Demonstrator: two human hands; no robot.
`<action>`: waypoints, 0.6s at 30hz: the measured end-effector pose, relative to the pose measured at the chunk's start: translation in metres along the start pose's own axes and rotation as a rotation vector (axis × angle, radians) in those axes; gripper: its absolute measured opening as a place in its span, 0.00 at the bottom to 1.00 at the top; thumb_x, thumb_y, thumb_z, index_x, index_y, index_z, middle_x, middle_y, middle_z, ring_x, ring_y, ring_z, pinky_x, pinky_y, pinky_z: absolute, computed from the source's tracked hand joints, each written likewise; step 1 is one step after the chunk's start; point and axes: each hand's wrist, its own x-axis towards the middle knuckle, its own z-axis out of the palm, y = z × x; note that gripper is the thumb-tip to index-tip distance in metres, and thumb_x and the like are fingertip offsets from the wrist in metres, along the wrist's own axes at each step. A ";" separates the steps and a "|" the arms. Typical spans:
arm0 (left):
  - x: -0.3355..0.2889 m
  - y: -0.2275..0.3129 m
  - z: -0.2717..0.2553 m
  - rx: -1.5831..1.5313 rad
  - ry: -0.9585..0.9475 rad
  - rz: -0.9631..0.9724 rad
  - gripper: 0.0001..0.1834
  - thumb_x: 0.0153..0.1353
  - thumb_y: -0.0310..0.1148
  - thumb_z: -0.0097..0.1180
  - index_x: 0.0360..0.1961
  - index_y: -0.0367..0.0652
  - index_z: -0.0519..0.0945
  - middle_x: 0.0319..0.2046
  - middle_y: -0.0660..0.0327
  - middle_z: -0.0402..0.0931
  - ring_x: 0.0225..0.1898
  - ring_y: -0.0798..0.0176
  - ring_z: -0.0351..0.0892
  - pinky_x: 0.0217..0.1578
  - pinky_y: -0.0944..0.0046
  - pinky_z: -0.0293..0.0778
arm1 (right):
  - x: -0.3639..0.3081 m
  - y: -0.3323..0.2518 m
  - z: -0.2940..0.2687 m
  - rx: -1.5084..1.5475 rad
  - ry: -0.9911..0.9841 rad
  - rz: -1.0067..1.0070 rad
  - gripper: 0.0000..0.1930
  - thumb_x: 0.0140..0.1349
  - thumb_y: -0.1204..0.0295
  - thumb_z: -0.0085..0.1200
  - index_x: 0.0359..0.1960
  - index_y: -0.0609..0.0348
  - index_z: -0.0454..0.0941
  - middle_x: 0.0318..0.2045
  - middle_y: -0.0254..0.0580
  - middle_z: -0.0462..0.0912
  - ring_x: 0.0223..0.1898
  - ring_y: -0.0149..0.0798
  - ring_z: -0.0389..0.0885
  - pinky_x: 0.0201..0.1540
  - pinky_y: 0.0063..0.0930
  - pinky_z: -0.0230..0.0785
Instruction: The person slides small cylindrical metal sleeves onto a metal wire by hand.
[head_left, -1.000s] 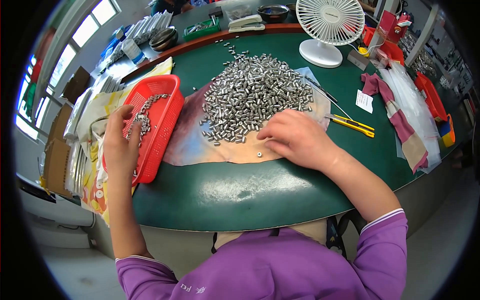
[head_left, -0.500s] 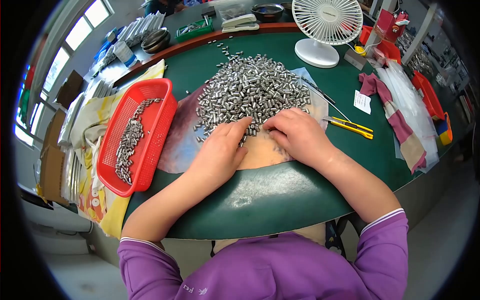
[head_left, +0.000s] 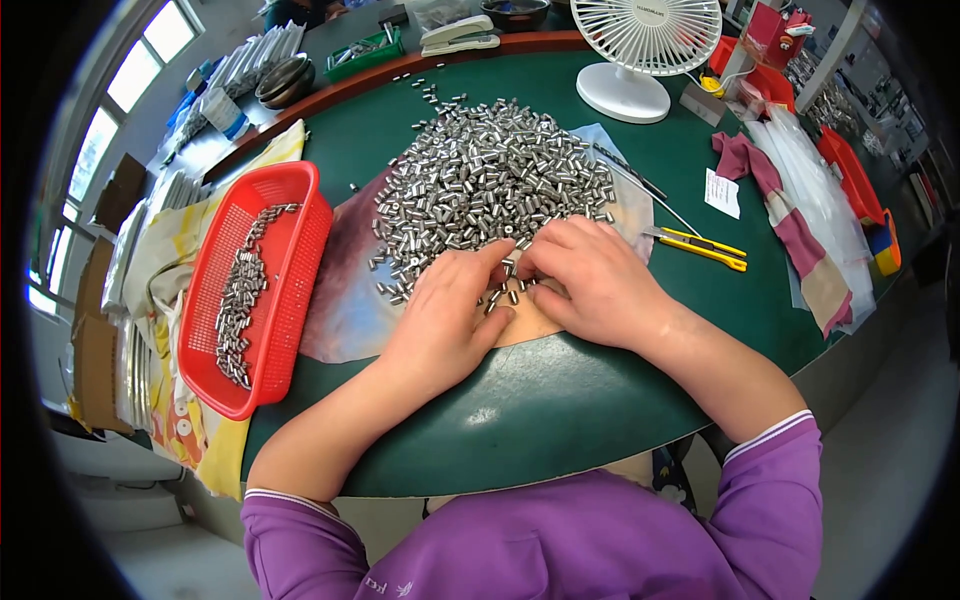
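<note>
Hands (head_left: 446, 302) closer together than earlier, small metal pieces (head_left: 513, 297) between them.

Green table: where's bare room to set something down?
A bare strip of green tabletop lies before the mat, between the left forearm and right forearm. Another patch is bordered by the yellow knife, striped cloth and right forearm; a third lies between the metal pile and fan. It's crowded around the left hand and right hand, and left, around the red basket.

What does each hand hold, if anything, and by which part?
Cannot be told: small metal cylinders lie between left hand and right hand, any grip being hidden.
</note>
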 end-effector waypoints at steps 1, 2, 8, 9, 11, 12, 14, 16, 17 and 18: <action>0.000 0.000 0.000 -0.003 -0.001 -0.001 0.33 0.49 0.21 0.61 0.59 0.40 0.68 0.39 0.56 0.74 0.44 0.56 0.75 0.45 0.60 0.72 | 0.000 0.000 -0.001 0.000 -0.002 0.002 0.08 0.50 0.73 0.58 0.33 0.53 0.77 0.34 0.36 0.74 0.42 0.43 0.73 0.46 0.38 0.65; -0.001 -0.001 -0.001 0.010 -0.015 -0.001 0.33 0.49 0.20 0.60 0.59 0.39 0.68 0.39 0.56 0.74 0.43 0.56 0.74 0.45 0.60 0.72 | -0.001 0.000 -0.002 0.001 -0.011 -0.001 0.08 0.50 0.73 0.58 0.33 0.53 0.78 0.34 0.36 0.74 0.42 0.42 0.73 0.46 0.37 0.65; -0.003 -0.004 0.002 0.012 0.005 0.021 0.32 0.49 0.19 0.58 0.58 0.39 0.68 0.37 0.57 0.74 0.40 0.56 0.73 0.44 0.60 0.70 | -0.002 -0.003 -0.001 0.019 -0.002 -0.007 0.07 0.49 0.71 0.59 0.31 0.53 0.78 0.34 0.36 0.74 0.42 0.42 0.73 0.46 0.36 0.64; -0.003 -0.003 0.003 -0.002 0.009 0.032 0.32 0.48 0.19 0.58 0.58 0.39 0.69 0.36 0.57 0.74 0.39 0.56 0.73 0.44 0.59 0.70 | -0.002 -0.004 0.000 0.024 -0.004 -0.012 0.07 0.49 0.70 0.59 0.30 0.53 0.78 0.34 0.36 0.74 0.42 0.42 0.73 0.46 0.36 0.64; -0.002 -0.003 0.002 0.021 -0.003 0.026 0.31 0.48 0.19 0.58 0.58 0.39 0.69 0.36 0.58 0.74 0.40 0.56 0.73 0.45 0.59 0.70 | -0.002 -0.005 0.001 -0.008 -0.005 0.002 0.07 0.49 0.70 0.60 0.30 0.53 0.78 0.34 0.36 0.74 0.42 0.42 0.73 0.46 0.36 0.64; -0.002 -0.002 0.002 0.044 -0.015 0.022 0.31 0.48 0.20 0.58 0.58 0.38 0.69 0.35 0.58 0.74 0.40 0.55 0.73 0.45 0.58 0.69 | -0.002 -0.005 0.001 -0.042 -0.005 0.015 0.07 0.48 0.70 0.61 0.30 0.53 0.78 0.34 0.36 0.74 0.42 0.42 0.73 0.46 0.36 0.64; -0.003 0.000 0.000 0.079 -0.011 0.010 0.31 0.48 0.19 0.57 0.58 0.39 0.69 0.36 0.58 0.74 0.40 0.55 0.73 0.45 0.58 0.69 | -0.003 -0.003 -0.002 -0.015 -0.032 0.024 0.06 0.49 0.69 0.61 0.29 0.53 0.78 0.34 0.35 0.73 0.43 0.41 0.72 0.46 0.36 0.63; -0.005 0.001 0.000 0.113 -0.008 -0.001 0.31 0.48 0.19 0.57 0.58 0.39 0.69 0.36 0.58 0.75 0.40 0.55 0.74 0.46 0.58 0.69 | -0.004 -0.001 -0.005 0.012 -0.059 0.034 0.06 0.50 0.69 0.60 0.29 0.53 0.78 0.34 0.35 0.73 0.44 0.41 0.72 0.46 0.36 0.63; -0.005 0.001 0.000 0.110 0.000 0.011 0.31 0.48 0.19 0.57 0.57 0.39 0.69 0.35 0.58 0.75 0.40 0.55 0.74 0.46 0.57 0.69 | -0.005 0.000 -0.006 0.050 -0.075 0.028 0.05 0.50 0.70 0.60 0.29 0.52 0.79 0.35 0.35 0.73 0.44 0.41 0.72 0.46 0.36 0.63; -0.005 0.001 0.001 0.107 0.008 0.024 0.31 0.48 0.19 0.57 0.57 0.39 0.69 0.35 0.58 0.75 0.40 0.55 0.74 0.46 0.57 0.69 | -0.005 0.001 -0.007 0.088 -0.091 0.021 0.05 0.50 0.70 0.60 0.29 0.52 0.79 0.35 0.34 0.73 0.44 0.41 0.72 0.47 0.36 0.63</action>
